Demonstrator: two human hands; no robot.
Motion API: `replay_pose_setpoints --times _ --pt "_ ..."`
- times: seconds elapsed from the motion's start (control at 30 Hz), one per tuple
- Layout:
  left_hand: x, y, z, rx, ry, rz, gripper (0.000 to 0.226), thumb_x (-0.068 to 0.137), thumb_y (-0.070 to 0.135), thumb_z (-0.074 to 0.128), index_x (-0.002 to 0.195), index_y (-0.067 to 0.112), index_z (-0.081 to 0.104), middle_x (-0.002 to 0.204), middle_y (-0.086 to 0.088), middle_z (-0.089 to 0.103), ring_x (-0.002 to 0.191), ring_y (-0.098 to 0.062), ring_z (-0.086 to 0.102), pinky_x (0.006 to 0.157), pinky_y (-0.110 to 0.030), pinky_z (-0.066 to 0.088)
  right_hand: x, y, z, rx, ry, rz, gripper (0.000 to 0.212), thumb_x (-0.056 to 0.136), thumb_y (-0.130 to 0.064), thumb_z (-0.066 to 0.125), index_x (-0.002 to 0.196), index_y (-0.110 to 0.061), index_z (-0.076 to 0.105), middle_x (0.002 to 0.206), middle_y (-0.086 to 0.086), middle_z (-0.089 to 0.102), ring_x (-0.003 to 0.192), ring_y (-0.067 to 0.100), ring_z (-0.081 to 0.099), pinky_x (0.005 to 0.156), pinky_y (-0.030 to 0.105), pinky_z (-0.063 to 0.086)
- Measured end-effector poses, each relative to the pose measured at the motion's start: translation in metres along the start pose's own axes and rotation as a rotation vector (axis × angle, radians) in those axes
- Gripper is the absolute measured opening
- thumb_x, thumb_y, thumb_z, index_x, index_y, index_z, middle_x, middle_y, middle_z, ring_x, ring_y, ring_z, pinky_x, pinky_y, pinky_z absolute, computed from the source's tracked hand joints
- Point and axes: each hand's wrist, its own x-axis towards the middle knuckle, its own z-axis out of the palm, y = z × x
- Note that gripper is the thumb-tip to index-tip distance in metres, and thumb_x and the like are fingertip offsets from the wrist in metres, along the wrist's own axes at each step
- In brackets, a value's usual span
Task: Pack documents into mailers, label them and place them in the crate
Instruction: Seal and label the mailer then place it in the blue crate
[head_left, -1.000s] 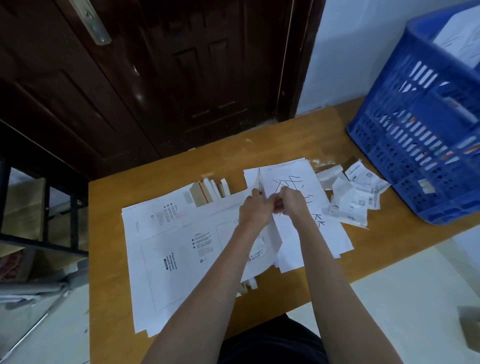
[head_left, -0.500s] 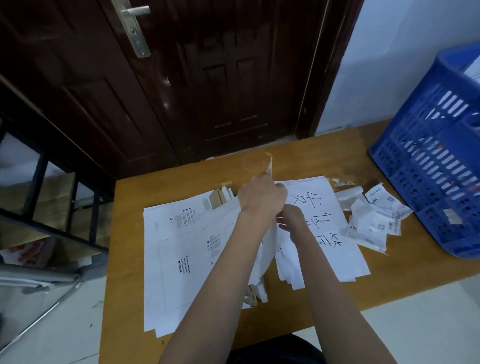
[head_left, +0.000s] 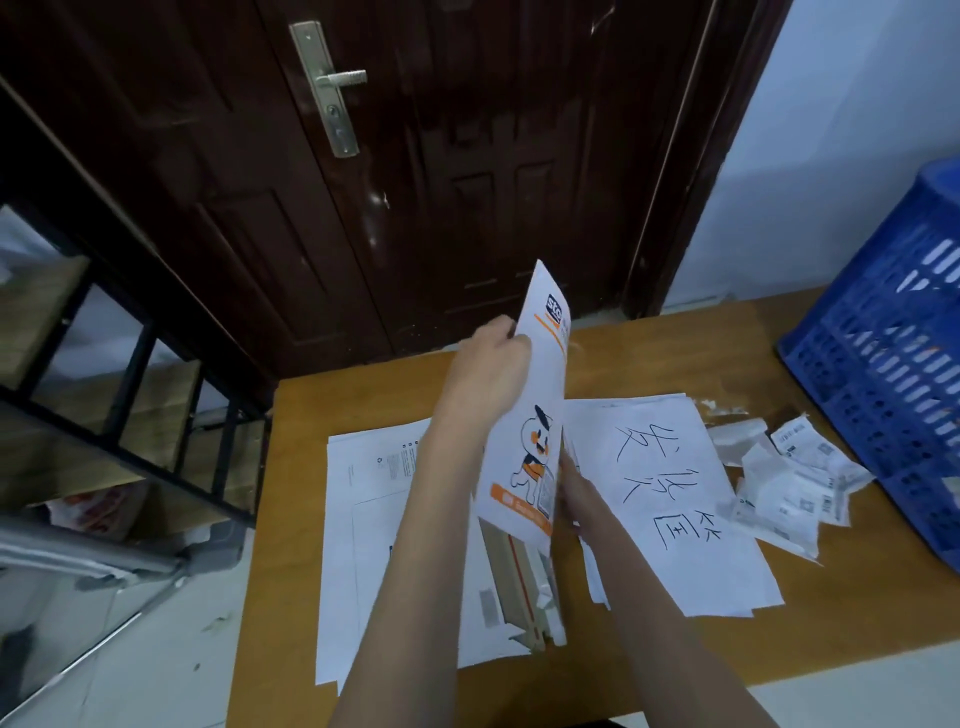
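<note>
- The left hand (head_left: 485, 374), at mid-frame, grips a white and orange mailer (head_left: 537, 415) near its upper edge. Its fingers (head_left: 506, 332) are curled round the left edge, with the thumb on the printed face.
- The mailer stands nearly on end above the table (head_left: 649, 353), tilted, with its top corner toward the door (head_left: 467, 156) and its lower end just above the stack of flat mailers (head_left: 363, 499) at lower left of centre.
- The right hand (head_left: 571, 483) sits at the mailer's lower right edge, mostly hidden behind it; I cannot tell how far its fingers are open or whether they hold anything.
- Just right of that hand lie the documents (head_left: 665, 493), white sheets with black handwriting on top.
- Crumpled labels (head_left: 789, 478) lie further right, beside the blue crate (head_left: 883, 364) at the right edge of the frame.
</note>
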Motion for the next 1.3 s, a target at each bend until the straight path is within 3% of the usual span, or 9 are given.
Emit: replay_pose_setpoints --times 0.13,0.17,0.23,0.27,0.37,0.53,0.73,1.1,1.3 --pt "0.002 -0.022 -0.022 -0.224 -0.026 -0.063 0.029 0.089 0.001 0.038 0.078 0.020 0.057 0.076 0.000 0.061 0.068 -0.016 0.056 0.063 -0.026 0.040 -0.104 -0.049 0.007 0.081 0.068 0.023 0.117 0.050 -0.090 0.041 0.131 -0.007 0.052 0.129 0.017 0.056 0.121 0.037 0.052 0.102 0.049 0.041" --pt "0.002 -0.028 -0.027 -0.260 -0.012 -0.070 0.032 0.089 -0.001 0.038 0.079 0.021 0.059 0.076 0.000 0.063 0.069 -0.014 0.057 0.063 -0.025 0.042 -0.142 -0.065 0.010 0.102 0.102 -0.005 0.111 0.055 -0.087 0.044 0.130 -0.005 0.051 0.128 0.016 0.056 0.120 0.035 0.051 0.103 0.048 0.040" --pt "0.002 -0.042 -0.037 -0.282 0.039 -0.095 0.036 0.090 -0.003 0.038 0.080 0.022 0.062 0.077 0.001 0.064 0.069 -0.014 0.059 0.064 -0.025 0.043 -0.164 -0.076 0.008 0.149 0.203 -0.045 0.080 0.074 -0.071 0.053 0.116 -0.003 0.054 0.117 0.012 0.057 0.109 0.031 0.053 0.097 0.042 0.043" --pt "0.002 -0.050 -0.041 -0.278 0.065 -0.112 0.035 0.091 -0.002 0.038 0.082 0.022 0.062 0.078 0.002 0.065 0.069 -0.013 0.059 0.062 -0.025 0.044 -0.167 -0.080 0.004 0.149 0.266 -0.064 0.065 0.081 -0.063 0.056 0.106 -0.004 0.054 0.111 0.011 0.057 0.102 0.029 0.054 0.089 0.039 0.045" --pt "0.006 -0.076 -0.047 -0.280 0.136 -0.187 0.020 0.095 0.006 0.043 0.097 0.019 0.059 0.090 0.000 0.065 0.079 -0.016 0.062 0.067 -0.027 0.046 -0.168 -0.087 -0.002 0.051 0.452 -0.138 0.065 0.079 -0.065 0.058 0.105 -0.005 0.060 0.105 0.013 0.064 0.091 0.029 0.060 0.074 0.036 0.048" --pt "0.018 -0.130 -0.032 -0.296 0.302 -0.330 0.030 0.091 0.002 0.052 0.119 0.008 0.059 0.112 -0.010 0.065 0.104 -0.029 0.062 0.086 -0.036 0.050 -0.179 -0.098 0.003 -0.144 0.676 -0.192 0.069 0.078 -0.062 0.062 0.120 -0.009 0.049 0.116 0.013 0.049 0.099 0.035 0.058 0.080 0.043 0.046" --pt "0.020 -0.170 -0.016 -0.406 0.359 -0.502 0.034 0.087 0.002 0.056 0.120 0.006 0.059 0.117 -0.015 0.064 0.105 -0.035 0.061 0.094 -0.044 0.050 -0.188 -0.099 0.006 -0.247 0.773 -0.326 0.063 0.080 -0.053 0.066 0.121 -0.007 0.050 0.119 0.012 0.048 0.091 0.034 0.061 0.071 0.038 0.044" --pt "0.035 -0.161 -0.007 -0.399 0.309 -0.439 0.027 0.091 0.008 0.056 0.117 0.013 0.058 0.120 -0.012 0.063 0.108 -0.033 0.059 0.094 -0.043 0.049 -0.208 -0.110 -0.012 -0.274 0.885 -0.330 0.062 0.081 -0.055 0.064 0.121 -0.010 0.050 0.117 0.008 0.049 0.091 0.032 0.060 0.068 0.035 0.041" --pt "0.062 -0.108 0.025 -0.458 0.152 -0.270 0.021 0.089 0.000 0.053 0.104 0.012 0.061 0.109 -0.012 0.065 0.091 -0.027 0.060 0.077 -0.035 0.050 -0.239 -0.126 -0.065 -0.162 1.095 -0.408 0.063 0.078 -0.060 0.064 0.120 -0.013 0.053 0.121 0.002 0.050 0.099 0.025 0.059 0.073 0.033 0.041"
